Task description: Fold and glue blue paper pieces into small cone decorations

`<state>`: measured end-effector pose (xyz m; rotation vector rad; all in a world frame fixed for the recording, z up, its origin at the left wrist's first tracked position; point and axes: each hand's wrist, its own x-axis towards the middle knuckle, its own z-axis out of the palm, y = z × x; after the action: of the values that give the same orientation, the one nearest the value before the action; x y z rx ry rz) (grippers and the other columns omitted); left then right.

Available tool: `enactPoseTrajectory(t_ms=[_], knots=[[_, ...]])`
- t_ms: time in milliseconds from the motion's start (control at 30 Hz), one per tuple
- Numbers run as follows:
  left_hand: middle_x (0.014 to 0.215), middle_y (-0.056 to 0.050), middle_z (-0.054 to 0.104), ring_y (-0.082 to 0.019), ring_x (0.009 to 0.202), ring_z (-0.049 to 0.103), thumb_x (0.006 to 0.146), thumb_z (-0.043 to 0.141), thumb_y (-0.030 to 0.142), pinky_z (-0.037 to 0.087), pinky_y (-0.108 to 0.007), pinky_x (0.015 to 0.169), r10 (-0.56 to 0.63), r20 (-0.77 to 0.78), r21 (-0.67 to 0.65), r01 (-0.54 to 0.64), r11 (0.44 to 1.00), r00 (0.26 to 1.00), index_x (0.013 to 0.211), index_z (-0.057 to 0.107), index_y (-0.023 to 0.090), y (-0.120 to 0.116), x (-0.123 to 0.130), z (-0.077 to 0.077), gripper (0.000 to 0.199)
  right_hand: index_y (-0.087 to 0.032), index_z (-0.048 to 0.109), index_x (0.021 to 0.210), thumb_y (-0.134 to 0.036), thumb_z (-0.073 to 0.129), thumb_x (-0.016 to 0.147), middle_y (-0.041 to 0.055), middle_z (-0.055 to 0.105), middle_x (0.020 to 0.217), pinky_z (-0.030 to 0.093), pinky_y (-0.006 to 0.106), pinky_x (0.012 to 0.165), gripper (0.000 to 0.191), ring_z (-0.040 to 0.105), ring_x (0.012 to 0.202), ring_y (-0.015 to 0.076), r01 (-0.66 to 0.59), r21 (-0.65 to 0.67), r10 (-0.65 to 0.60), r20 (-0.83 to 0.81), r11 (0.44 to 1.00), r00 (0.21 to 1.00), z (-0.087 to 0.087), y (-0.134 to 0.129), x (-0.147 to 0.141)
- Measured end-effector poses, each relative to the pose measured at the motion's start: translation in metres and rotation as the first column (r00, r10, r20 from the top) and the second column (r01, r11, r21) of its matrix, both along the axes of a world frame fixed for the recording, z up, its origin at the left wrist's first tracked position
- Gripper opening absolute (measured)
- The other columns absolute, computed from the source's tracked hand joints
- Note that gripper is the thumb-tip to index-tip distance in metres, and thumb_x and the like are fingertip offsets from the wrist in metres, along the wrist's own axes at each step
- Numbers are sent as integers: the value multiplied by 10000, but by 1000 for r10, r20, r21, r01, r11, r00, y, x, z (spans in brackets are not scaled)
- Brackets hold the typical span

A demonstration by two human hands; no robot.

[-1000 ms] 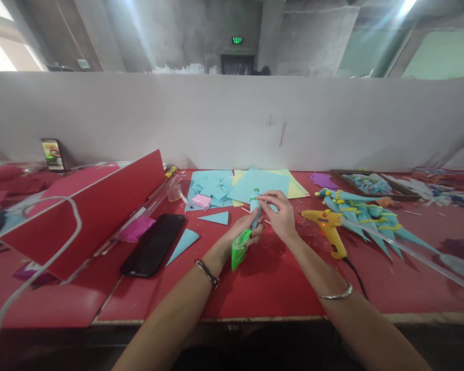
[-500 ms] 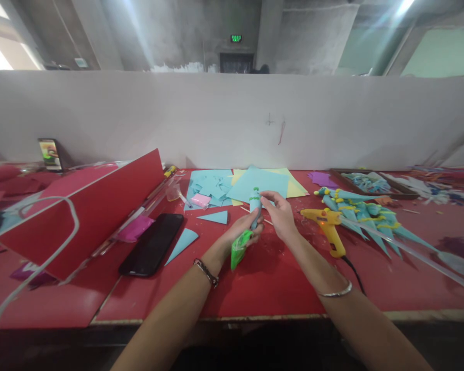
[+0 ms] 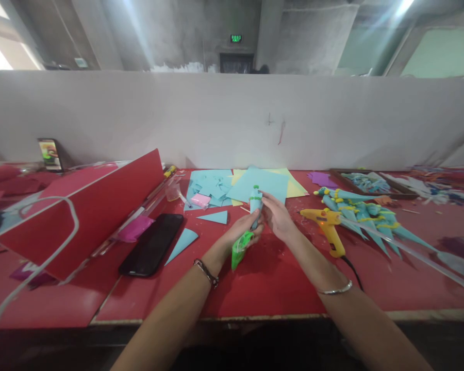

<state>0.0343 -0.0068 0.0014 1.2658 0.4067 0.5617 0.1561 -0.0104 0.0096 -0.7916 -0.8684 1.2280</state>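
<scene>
A black phone lay on the red counter; beyond, a green sign seemingly read "EXIT". The left hand gripped a green-trimmed blue cone above the counter; the right hand bent its fingers beside it, contact unclear.

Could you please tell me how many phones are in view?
2. One black phone lies flat on the red table, left of the left hand; a lit phone stands propped near the white partition at far left. More could be hidden.
</scene>
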Motion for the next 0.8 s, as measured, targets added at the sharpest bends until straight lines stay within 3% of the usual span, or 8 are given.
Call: enactPoseTrajectory(t_ms=[167, 333, 500, 800], knots=[[422, 99, 326, -31, 252, 275, 808, 323, 561, 207, -163, 279, -29, 14, 16, 28, 999, 999, 717, 386, 179, 2, 0, 0, 398, -230, 564, 962, -435, 574, 673, -1, 649, 876, 407, 203, 442, 355, 593, 741, 148, -73, 24, 73, 6, 997, 997, 2, -4, -2], [405, 104, 311, -34, 244, 285, 794, 349, 563, 206, -157, 273, -35, 15, 18, 35, 999, 999, 697, 369, 185, 2, 3, -1, 391, -263, 549, 976, -417, 605, 655, -23, 638, 815, 423, 224, 447, 360, 569, 602, 124, 0, 2, 0, 108, 1000, 994, -1, -3, -2], [403, 108, 302, -46, 237, 282, 774, 372, 575, 185, -164, 250, -45, 18, 8, 45, 999, 999, 720, 358, 191, -1, 3, 3, 388, -261, 533, 1003, -476, 554, 679, -13, 638, 814, 383, 211, 385, 390, 562, 576, 123, -22, 9, 20, 146, 1000, 989, -4, -1, -1], [400, 106, 325, -36, 234, 282, 791, 341, 573, 216, -153, 259, -14, 39, 11, 13, 1000, 999, 722, 382, 183, 5, 5, -4, 398, -279, 499, 1043, -444, 619, 639, -40, 623, 789, 459, 207, 479, 453, 583, 586, 105, -44, -7, 44, 85, 999, 995, -3, -3, -4]])
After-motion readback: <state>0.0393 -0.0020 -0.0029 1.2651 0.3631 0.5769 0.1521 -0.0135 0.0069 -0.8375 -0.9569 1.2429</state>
